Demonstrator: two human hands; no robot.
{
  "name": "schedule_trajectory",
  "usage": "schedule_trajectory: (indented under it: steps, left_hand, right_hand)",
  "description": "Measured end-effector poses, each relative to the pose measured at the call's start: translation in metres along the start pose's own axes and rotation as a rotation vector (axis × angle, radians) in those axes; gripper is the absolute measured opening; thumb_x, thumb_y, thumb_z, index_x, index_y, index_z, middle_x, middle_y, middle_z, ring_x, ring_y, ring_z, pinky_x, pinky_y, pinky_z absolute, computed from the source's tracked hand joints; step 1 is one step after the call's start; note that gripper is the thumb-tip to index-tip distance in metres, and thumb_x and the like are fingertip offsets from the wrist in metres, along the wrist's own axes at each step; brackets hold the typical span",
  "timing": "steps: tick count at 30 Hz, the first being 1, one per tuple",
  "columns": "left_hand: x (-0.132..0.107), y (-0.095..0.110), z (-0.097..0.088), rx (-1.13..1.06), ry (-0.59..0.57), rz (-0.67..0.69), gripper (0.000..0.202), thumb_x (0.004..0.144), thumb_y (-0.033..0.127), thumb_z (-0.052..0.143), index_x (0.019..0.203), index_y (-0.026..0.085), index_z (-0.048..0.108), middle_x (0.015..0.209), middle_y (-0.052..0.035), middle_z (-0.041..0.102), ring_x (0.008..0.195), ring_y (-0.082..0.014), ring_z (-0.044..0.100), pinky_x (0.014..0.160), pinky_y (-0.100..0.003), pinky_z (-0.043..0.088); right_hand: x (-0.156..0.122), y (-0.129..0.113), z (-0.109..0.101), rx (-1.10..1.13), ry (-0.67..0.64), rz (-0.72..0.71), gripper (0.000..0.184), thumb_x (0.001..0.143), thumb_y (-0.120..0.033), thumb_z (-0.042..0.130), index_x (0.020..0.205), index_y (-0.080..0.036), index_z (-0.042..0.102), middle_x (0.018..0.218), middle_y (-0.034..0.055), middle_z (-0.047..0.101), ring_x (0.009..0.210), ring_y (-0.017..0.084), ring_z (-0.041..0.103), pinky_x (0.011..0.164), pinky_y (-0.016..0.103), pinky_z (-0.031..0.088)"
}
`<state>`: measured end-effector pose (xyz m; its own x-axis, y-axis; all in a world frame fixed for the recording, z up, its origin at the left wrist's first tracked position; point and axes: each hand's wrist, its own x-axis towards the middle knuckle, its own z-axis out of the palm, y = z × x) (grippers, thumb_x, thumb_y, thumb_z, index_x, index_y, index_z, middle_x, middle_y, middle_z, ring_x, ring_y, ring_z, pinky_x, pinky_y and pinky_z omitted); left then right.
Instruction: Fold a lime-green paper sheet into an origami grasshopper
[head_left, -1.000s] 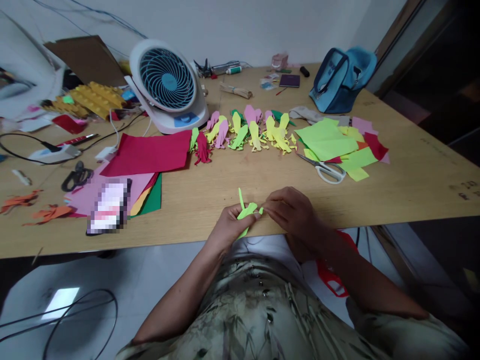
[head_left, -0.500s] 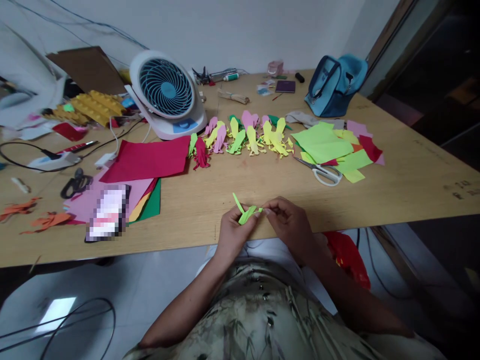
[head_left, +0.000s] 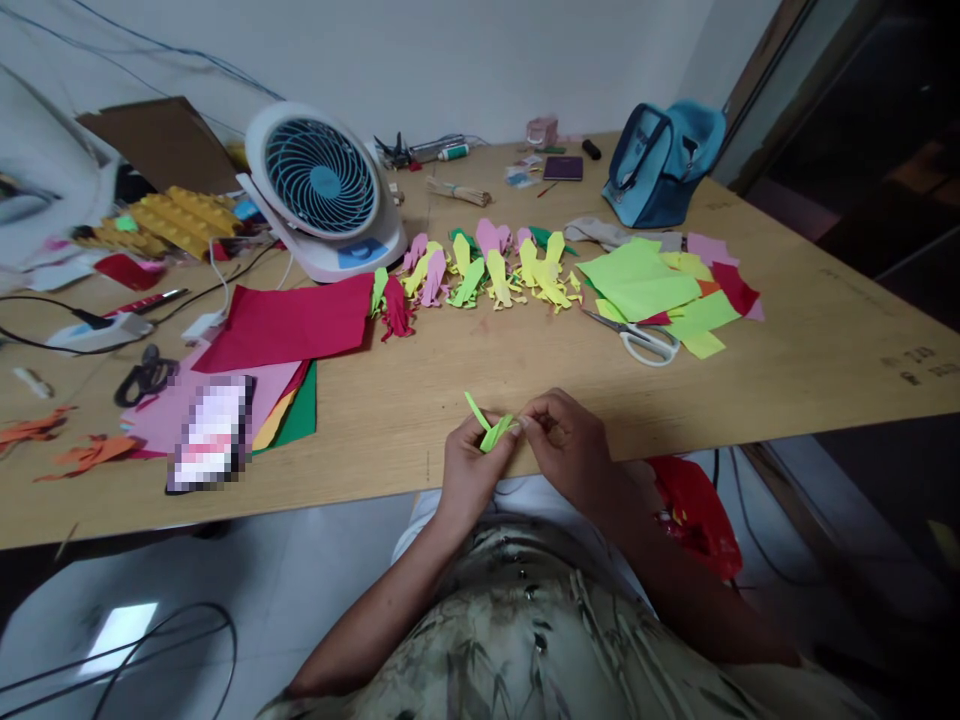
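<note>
At the table's near edge both hands pinch one small folded green paper piece (head_left: 491, 428). My left hand (head_left: 469, 468) grips its lower part with fingers closed round it. My right hand (head_left: 570, 450) pinches its right end between thumb and fingertips. A thin green strip of the piece sticks up to the left. Farther back lies a row of several folded paper figures (head_left: 480, 272) in yellow, green, pink and red.
White-handled scissors (head_left: 645, 340) lie beside loose green, yellow and red sheets (head_left: 652, 285). A red sheet (head_left: 292, 320) and a paper stack with a phone (head_left: 210, 432) are at left. A white fan (head_left: 322, 190), black scissors (head_left: 142, 375), cables and a blue bag (head_left: 660, 165) stand farther back.
The hands and green piece stay at the table's edge; the fingers have shifted slightly on the paper. The camera has tilted a little.
</note>
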<state>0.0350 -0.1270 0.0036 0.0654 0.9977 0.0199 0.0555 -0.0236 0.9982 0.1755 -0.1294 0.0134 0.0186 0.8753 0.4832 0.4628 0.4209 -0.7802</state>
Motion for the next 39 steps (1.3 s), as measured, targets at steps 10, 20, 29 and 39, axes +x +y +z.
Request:
schedule_trajectory:
  steps: [10,20,29,39]
  left_hand:
    - [0.004,0.004,0.006,-0.123,0.046,-0.124,0.027,0.072,0.039,0.074,0.067,0.014,0.064,0.062,0.0046,0.048,0.058,-0.0075,0.035,0.057,-0.021,0.029]
    - [0.005,-0.003,0.006,-0.177,0.044,-0.149,0.028,0.070,0.040,0.076,0.072,0.014,0.067,0.064,0.0031,0.055,0.057,-0.0073,0.039,0.055,-0.020,0.029]
    - [0.005,0.006,0.002,-0.316,0.007,-0.312,0.032,0.062,0.038,0.080,0.063,0.014,0.060,0.055,0.0055,0.046,0.050,-0.0051,0.032,0.049,-0.020,0.022]
    - [0.002,0.013,0.002,-0.319,-0.075,-0.357,0.037,0.060,0.040,0.080,0.058,0.015,0.054,0.055,0.0049,0.045,0.050,-0.0052,0.031,0.049,-0.021,0.022]
  right_hand:
    - [0.002,0.012,0.002,0.493,-0.024,0.354,0.021,0.089,-0.036,0.060,0.079,-0.020,0.067,0.068,-0.0012,0.059,0.067,0.013,0.055,0.067,0.026,0.046]
    - [-0.004,0.016,0.011,0.316,0.059,0.189,0.006,0.085,-0.026,0.064,0.085,-0.022,0.069,0.085,0.0026,0.065,0.079,0.016,0.064,0.070,0.028,0.052]
    - [0.007,0.012,-0.009,0.122,-0.058,-0.199,0.026,0.092,-0.012,0.053,0.107,-0.026,0.068,0.099,0.0043,0.066,0.097,0.017,0.063,0.086,0.033,0.052]
    - [0.009,0.013,-0.016,0.029,-0.033,-0.274,0.013,0.087,-0.010,0.061,0.088,-0.023,0.064,0.082,0.0009,0.066,0.080,0.014,0.063,0.073,0.029,0.051]
